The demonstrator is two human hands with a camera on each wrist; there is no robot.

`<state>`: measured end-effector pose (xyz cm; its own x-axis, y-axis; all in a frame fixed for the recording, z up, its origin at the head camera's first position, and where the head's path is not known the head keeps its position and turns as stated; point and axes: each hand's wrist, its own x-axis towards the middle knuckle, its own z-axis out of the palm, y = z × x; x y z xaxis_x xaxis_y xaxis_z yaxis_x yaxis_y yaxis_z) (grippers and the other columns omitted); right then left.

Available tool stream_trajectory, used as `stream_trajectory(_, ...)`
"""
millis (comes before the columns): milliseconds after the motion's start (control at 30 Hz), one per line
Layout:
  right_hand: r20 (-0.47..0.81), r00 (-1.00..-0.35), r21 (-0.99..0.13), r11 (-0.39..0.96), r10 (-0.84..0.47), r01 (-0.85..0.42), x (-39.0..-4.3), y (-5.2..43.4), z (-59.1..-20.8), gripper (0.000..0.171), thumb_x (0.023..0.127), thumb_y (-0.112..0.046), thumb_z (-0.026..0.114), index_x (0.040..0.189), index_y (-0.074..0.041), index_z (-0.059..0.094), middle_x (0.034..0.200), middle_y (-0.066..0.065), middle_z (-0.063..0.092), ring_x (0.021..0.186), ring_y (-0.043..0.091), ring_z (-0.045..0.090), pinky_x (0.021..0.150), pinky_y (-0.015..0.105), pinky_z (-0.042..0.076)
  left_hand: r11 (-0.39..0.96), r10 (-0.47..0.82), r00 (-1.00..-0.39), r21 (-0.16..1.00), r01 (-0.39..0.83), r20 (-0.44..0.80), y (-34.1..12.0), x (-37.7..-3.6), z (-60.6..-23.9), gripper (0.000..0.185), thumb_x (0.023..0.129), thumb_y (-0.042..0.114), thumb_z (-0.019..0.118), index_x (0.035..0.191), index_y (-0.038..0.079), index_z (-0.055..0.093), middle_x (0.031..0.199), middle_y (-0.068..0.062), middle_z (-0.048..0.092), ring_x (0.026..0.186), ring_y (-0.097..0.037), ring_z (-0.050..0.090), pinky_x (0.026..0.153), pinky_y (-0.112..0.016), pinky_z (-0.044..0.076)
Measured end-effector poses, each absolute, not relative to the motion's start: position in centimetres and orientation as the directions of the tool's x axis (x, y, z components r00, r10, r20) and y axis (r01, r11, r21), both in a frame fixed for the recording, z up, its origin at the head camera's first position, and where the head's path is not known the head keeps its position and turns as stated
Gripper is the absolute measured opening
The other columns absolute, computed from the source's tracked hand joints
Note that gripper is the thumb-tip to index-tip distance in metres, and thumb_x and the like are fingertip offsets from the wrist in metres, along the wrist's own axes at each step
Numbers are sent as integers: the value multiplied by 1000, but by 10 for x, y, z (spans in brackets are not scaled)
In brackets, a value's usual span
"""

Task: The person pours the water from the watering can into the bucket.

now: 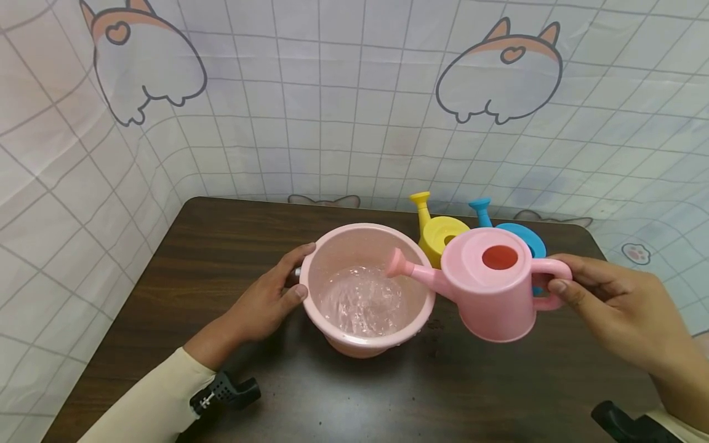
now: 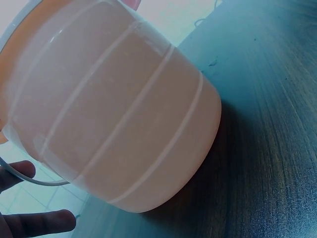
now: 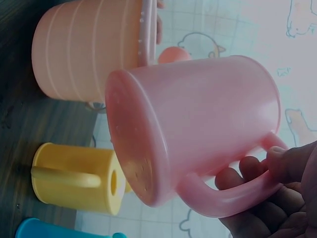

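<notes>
A pale pink bucket (image 1: 365, 341) stands on the table with clear, rippled water (image 1: 362, 301) inside. My left hand (image 1: 271, 292) holds its left rim, with the thumb and a finger at the edge; in the left wrist view two fingers (image 2: 39, 224) extend below, near the wire handle (image 2: 42, 182). My right hand (image 1: 626, 301) grips a pink watering can (image 1: 495, 307) by its handle, off the table. The can's spout (image 1: 397, 264) reaches over the bucket's right rim, above the water. I cannot make out a stream from it.
Behind the pink can stand a yellow watering can (image 1: 437, 237) and a blue watering can (image 1: 520, 234), partly hidden. The dark wooden table (image 1: 232, 258) meets a grid-patterned cloth (image 1: 343, 123) at its back. Water spots lie right of the bucket.
</notes>
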<state>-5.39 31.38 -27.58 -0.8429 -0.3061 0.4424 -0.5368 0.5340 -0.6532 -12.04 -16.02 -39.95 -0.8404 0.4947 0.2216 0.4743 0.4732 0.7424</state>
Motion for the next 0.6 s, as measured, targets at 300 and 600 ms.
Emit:
stream_trajectory(300,438,-848,-658,535,-300,-529,-54,316,-276,38,86,26,62,120,11,68,99,7,77,77,13,75,78,17,53,475,495,-841,743,471,217,-160,-121,-396,66,105,59,43,162,32,22,149,-12,50,119,-29,64,95,-58,49)
stream_trajectory(600,451,-837,-644,536,-309,-545,-55,318,-279,40,86,26,62,122,11,68,103,4,77,80,10,75,78,16,53,463,501,-839,753,468,214,-160,-121,-397,61,107,41,49,161,32,22,147,-12,51,120,-31,63,96,-59,48)
